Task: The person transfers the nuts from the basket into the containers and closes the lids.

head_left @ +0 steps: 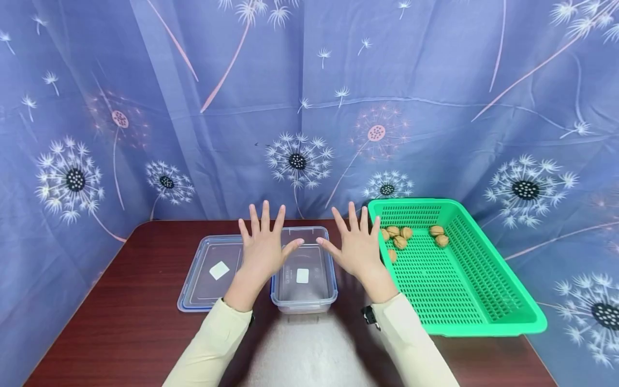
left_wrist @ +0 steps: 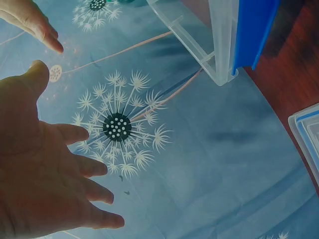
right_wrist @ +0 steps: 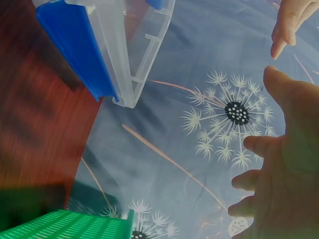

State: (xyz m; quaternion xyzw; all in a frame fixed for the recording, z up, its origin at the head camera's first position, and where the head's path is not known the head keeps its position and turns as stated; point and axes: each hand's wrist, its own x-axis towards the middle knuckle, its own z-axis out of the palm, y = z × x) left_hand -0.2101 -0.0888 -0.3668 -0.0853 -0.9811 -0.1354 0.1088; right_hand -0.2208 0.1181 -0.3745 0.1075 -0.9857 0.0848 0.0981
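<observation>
My left hand [head_left: 261,250] is held up with fingers spread, over the gap between the flat lid and the box, holding nothing. The right hand [head_left: 359,250] mirrors it, fingers spread, between the box and the green basket. Both thumbs point inward at each other above the clear plastic box [head_left: 304,303], which has blue edging and a white square label inside. To its left lies a clear lid [head_left: 198,290] with a blue rim and a white label, partly covered by the left hand. Several walnuts [head_left: 400,242] sit in the green basket [head_left: 508,329], some partly hidden by its near wall.
A dark red wooden table [head_left: 111,312] bears everything. Behind it hangs a blue curtain [head_left: 232,145] with a dandelion print, close to the table's back edge. The basket's tall slotted sides stand right of the right forearm.
</observation>
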